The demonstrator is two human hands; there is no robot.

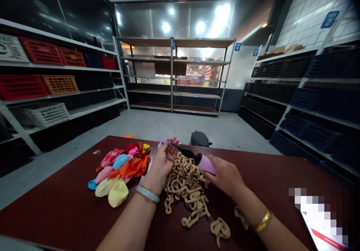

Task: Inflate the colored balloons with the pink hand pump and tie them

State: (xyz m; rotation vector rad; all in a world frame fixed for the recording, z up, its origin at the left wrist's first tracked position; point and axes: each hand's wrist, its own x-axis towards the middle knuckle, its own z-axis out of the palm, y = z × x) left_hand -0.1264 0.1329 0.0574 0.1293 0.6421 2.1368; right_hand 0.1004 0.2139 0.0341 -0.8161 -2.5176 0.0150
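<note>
My right hand [225, 174] is wrapped round the lilac handle of a tool [207, 164], whose black collar and black tapering shaft point left, away from me. The shaft's thin tip ends close to my left hand [168, 154]. Between my left thumb and fingers is a small purple piece [164, 144], its exact kind unclear. Under both hands lies a heap of beige, curled, rope-like pieces [185, 183]. One loose beige coil [220, 229] sits nearer to me, and another [241, 217] is partly behind my right forearm.
Soft, brightly coloured pieces [120, 172] are piled left on the dark red table [70, 206]. A pixelated white object [323, 221] lies at right. Beyond are a grey bag-like object [200, 138], a rack [172, 93], and side shelves with crates [42, 50].
</note>
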